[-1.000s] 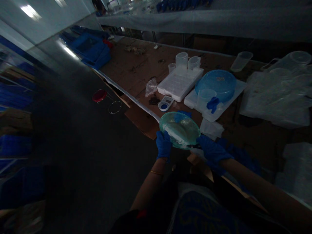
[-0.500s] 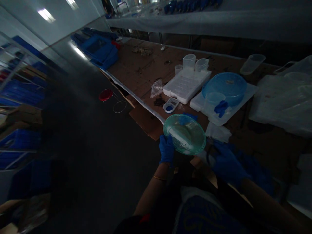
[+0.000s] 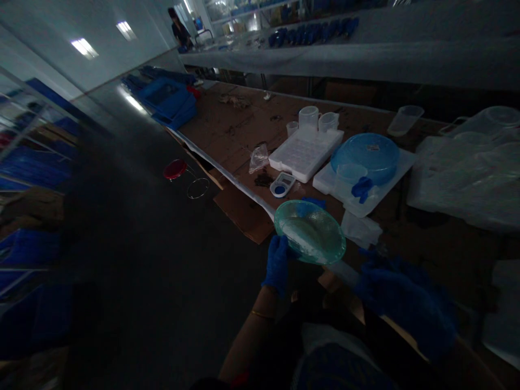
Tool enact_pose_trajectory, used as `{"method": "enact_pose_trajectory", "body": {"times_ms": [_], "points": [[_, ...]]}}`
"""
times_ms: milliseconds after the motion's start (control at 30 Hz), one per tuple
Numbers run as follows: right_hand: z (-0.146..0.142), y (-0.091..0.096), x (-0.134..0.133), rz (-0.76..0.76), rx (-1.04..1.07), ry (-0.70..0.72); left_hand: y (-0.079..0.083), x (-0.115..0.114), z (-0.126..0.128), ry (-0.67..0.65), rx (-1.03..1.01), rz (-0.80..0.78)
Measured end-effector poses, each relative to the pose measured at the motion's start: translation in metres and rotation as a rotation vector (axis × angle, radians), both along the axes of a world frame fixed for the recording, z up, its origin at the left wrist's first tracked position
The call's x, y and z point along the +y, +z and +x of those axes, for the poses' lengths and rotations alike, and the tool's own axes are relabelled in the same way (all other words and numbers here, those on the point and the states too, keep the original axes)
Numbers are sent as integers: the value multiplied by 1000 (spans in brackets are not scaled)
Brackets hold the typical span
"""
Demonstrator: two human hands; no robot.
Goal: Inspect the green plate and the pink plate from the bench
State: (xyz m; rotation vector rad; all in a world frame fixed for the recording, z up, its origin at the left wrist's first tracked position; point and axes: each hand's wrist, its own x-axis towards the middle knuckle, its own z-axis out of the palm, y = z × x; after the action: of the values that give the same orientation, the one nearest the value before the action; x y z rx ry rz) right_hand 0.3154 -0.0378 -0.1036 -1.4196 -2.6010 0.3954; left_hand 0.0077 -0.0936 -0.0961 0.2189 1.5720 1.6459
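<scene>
Dimly lit as the room is, the left hand [image 3: 277, 264], in a blue glove, has its grip pinching the near rim of a green see-through dish [image 3: 310, 231], holding it tilted just off the front edge of the desk [image 3: 227, 127]. Something pale lies across the inside of the dish; what it is cannot be told. The right hand [image 3: 400, 295], also gloved in blue, is blurred and low to the right, apart from the dish; whether its grip is spread or pressed together I cannot tell.

Beyond the dish on the desk sits a small pocket scale [image 3: 282, 184], and behind that a white compartment tray [image 3: 305, 153] with clear measuring cups [image 3: 308, 117] at its far end. To the right a blue round lid [image 3: 364, 152] rests on another white tray. A small clear bag [image 3: 258, 158] lies left of the scale. Down on the floor are a red dish [image 3: 174, 169] and a clear ring [image 3: 198, 188] just beside it. Far off, a person [image 3: 179, 31] stands by another bench.
</scene>
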Motion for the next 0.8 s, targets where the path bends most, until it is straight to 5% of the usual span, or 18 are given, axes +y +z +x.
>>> {"method": "enact_pose_trajectory", "body": {"times_ms": [167,300,500,633,800], "points": [[-38,1,20,-246,134,-63,8,-1,20,-84,-101,45],[-78,10,32,-458,251,31,9,-8,36,-124,-236,94],[-100,57,37,-253,-164,292,-1,-19,50,-207,-324,95],[-109,83,40,-327,-409,304,0,-17,59,-259,-315,85],[-106,86,43,-343,-459,261,-3,-15,63,-305,-302,85]]}}
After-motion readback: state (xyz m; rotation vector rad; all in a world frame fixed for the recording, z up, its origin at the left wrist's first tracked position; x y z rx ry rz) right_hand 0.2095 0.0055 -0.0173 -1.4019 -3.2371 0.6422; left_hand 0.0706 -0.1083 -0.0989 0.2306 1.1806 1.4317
